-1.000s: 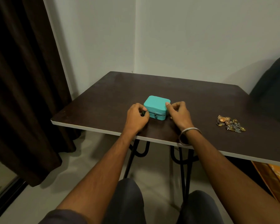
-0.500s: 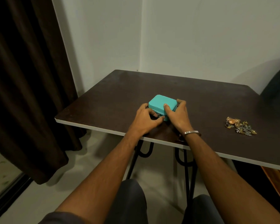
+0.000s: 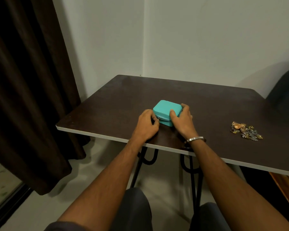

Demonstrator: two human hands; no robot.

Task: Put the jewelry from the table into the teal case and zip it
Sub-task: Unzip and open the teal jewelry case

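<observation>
1. Sitting on the dark table (image 3: 117, 97) near the front edge is the teal case (image 3: 165, 110), lid down, so whatever's inside it is hidden, can't tell if it holds anything.
2. Right hand (image 3: 182, 120) is wrapped over the case's right end, thumb lying on the lid and fingers curled round the far side, so it's gripping the case.
3. Left hand (image 3: 146, 125) is up against the case's near left corner with fingers curled, pinching at the little metal zipper pull (image 3: 158, 118) on the front seam.
4. Jewelry (image 3: 245, 130) is a loose heap of gold and silver bits well off to the right on the tabletop, apart from the case and both hands.
5. A metal bangle (image 3: 194, 139) is on the right wrist, dark curtain (image 3: 27, 89) hangs to the left.
</observation>
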